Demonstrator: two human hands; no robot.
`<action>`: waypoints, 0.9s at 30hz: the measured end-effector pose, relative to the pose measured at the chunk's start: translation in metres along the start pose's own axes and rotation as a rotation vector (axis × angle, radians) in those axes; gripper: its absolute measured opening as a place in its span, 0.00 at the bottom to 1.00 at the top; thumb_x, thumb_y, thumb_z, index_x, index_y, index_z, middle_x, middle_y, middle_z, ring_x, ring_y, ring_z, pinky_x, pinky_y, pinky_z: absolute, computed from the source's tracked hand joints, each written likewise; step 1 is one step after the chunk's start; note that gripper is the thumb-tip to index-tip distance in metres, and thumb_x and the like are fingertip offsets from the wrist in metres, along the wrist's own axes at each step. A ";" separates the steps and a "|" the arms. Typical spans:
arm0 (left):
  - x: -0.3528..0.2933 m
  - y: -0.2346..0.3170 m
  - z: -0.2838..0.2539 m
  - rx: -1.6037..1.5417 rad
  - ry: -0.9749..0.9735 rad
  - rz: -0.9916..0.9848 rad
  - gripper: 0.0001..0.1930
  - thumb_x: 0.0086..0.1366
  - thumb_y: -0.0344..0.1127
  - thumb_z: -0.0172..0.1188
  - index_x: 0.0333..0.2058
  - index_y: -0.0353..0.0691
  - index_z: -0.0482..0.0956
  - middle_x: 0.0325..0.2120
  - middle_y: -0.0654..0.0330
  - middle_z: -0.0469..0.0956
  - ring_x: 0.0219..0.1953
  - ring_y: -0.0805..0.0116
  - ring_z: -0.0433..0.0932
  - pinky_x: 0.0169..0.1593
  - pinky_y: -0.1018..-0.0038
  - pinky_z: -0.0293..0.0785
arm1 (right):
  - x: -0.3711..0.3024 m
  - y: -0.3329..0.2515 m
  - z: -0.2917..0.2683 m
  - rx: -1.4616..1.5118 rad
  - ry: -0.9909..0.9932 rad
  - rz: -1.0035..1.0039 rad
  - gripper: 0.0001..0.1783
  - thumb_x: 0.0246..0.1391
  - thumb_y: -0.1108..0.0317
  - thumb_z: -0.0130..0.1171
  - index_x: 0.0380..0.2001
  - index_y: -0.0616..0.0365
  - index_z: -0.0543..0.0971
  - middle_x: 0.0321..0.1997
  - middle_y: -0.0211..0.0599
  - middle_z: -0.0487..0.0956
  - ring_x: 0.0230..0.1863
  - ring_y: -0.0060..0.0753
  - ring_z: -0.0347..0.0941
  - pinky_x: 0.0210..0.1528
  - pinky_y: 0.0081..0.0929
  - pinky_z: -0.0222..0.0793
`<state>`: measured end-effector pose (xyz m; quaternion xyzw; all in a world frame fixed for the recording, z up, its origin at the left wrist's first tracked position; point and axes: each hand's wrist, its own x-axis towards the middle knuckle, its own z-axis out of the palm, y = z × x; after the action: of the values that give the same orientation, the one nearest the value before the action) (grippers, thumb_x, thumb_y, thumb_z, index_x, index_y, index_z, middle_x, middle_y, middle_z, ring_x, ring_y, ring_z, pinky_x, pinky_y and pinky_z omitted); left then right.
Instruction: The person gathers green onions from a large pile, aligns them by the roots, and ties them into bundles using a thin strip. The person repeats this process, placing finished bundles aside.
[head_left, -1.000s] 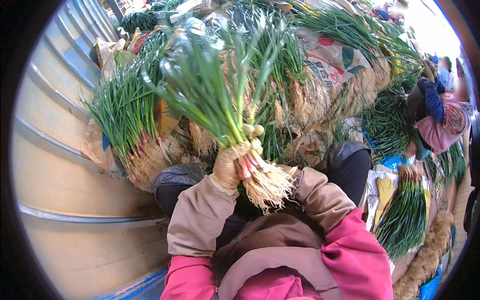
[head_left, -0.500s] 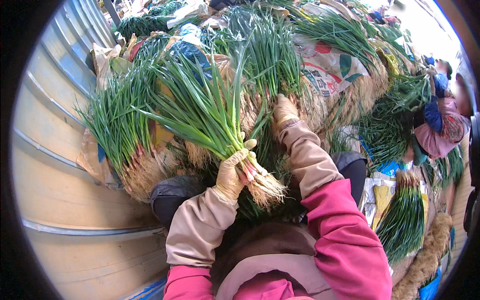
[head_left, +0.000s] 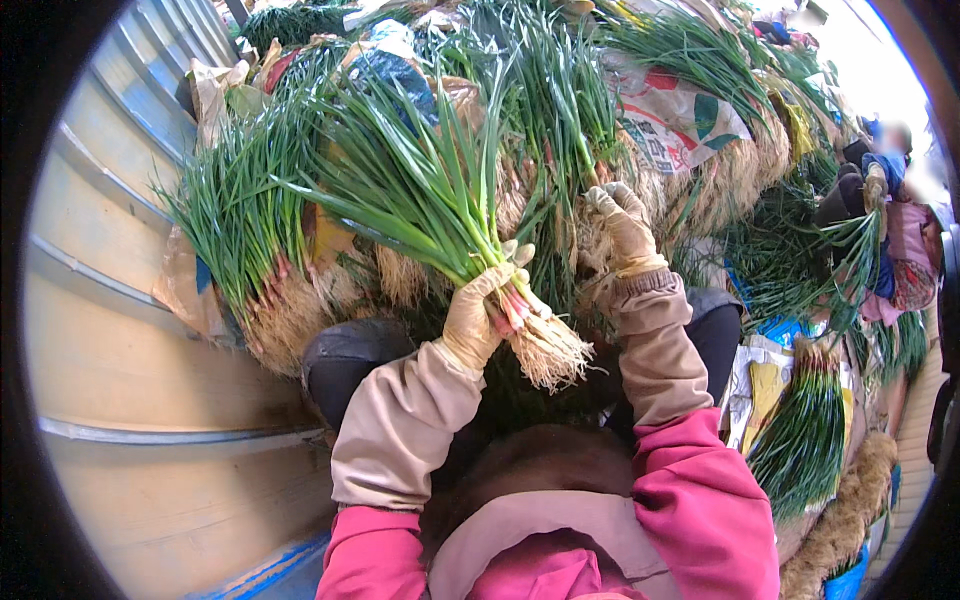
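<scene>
My gloved left hand (head_left: 475,322) is wrapped round a bunch of green onions (head_left: 440,200), just above its pinkish bases. The leaves fan up and to the left; pale roots hang down at the right. Out to the right, my gloved right hand (head_left: 625,228) has its fingers curled in a pinch on the lower end of a single green onion stalk (head_left: 580,150) in front of the far heap. Part of that stalk is hidden by the fingers. Another pile of green onions (head_left: 265,290) leans at the left, roots toward me.
A ribbed metal wall (head_left: 130,370) runs along my left. Printed plastic sacking (head_left: 665,115) lies among the far heaps. At the right, a tidy green onion bundle (head_left: 805,430) lies on sacking, near a strip of brown fibrous material (head_left: 850,515). Another person (head_left: 885,200) handles green onions farther right.
My right hand has drawn back toward me and to the right, with the stalk at its fingertips. My left hand and its bunch have shifted slightly up and right.
</scene>
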<state>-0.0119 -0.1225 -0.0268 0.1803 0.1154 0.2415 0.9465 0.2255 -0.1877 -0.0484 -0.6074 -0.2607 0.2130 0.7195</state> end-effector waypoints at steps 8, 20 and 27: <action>0.002 -0.008 -0.013 0.076 -0.066 -0.026 0.13 0.55 0.23 0.54 0.41 0.35 0.70 0.47 0.47 0.71 0.45 0.57 0.73 0.49 0.62 0.73 | -0.115 -0.027 0.037 0.014 -0.443 0.184 0.08 0.49 0.75 0.60 0.35 0.60 0.76 0.30 0.25 0.75 0.31 0.16 0.69 0.35 0.17 0.68; -0.017 -0.003 -0.016 0.067 -0.021 -0.005 0.10 0.55 0.26 0.55 0.37 0.39 0.71 0.33 0.57 0.74 0.39 0.60 0.75 0.50 0.61 0.71 | -0.090 0.018 0.012 0.022 -0.344 0.559 0.13 0.49 0.67 0.61 0.38 0.60 0.74 0.21 0.23 0.69 0.23 0.17 0.64 0.25 0.17 0.62; -0.015 -0.007 -0.032 0.158 0.070 -0.088 0.11 0.57 0.26 0.54 0.40 0.38 0.69 0.32 0.56 0.75 0.36 0.59 0.77 0.44 0.62 0.75 | -0.106 -0.012 0.079 0.308 -0.279 0.327 0.03 0.53 0.71 0.56 0.28 0.55 0.72 0.18 0.25 0.71 0.15 0.15 0.63 0.15 0.13 0.58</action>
<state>-0.0319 -0.1269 -0.0572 0.2407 0.1748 0.1958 0.9344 0.0938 -0.1955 -0.0389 -0.4896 -0.2203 0.4455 0.7164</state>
